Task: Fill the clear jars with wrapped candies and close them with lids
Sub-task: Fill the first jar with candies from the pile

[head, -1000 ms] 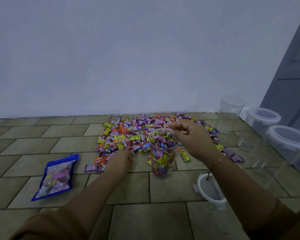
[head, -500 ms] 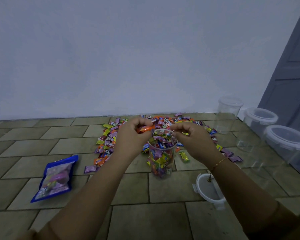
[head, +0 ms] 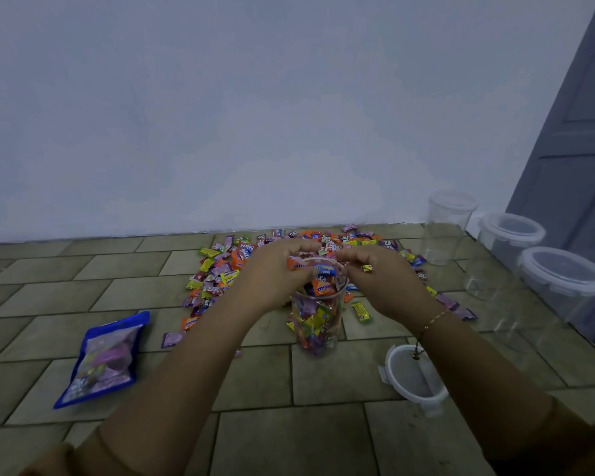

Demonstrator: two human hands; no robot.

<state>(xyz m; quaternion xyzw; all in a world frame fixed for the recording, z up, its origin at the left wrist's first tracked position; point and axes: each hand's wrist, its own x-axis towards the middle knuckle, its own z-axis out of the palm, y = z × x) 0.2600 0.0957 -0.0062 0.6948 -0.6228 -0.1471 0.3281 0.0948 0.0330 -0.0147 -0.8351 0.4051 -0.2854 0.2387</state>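
Observation:
A clear jar (head: 318, 317) stands on the tiled floor, packed with wrapped candies almost to its rim. My left hand (head: 272, 280) is at the jar's left rim and grips a few candies, an orange one sticking out over the opening. My right hand (head: 382, 286) has its fingers curled on the jar's right rim. A wide pile of loose wrapped candies (head: 227, 269) lies behind the jar. A white-rimmed lid (head: 413, 376) lies on the floor under my right forearm.
At the right stand an open empty jar (head: 449, 228) and two lidded clear jars (head: 511, 235) (head: 564, 273), next to a grey door. A blue candy bag (head: 105, 359) lies on the floor at the left. A wall closes the back.
My left hand rose from the floor by the pile, carrying candies, and now sits at the jar's mouth. My right hand stayed at the rim.

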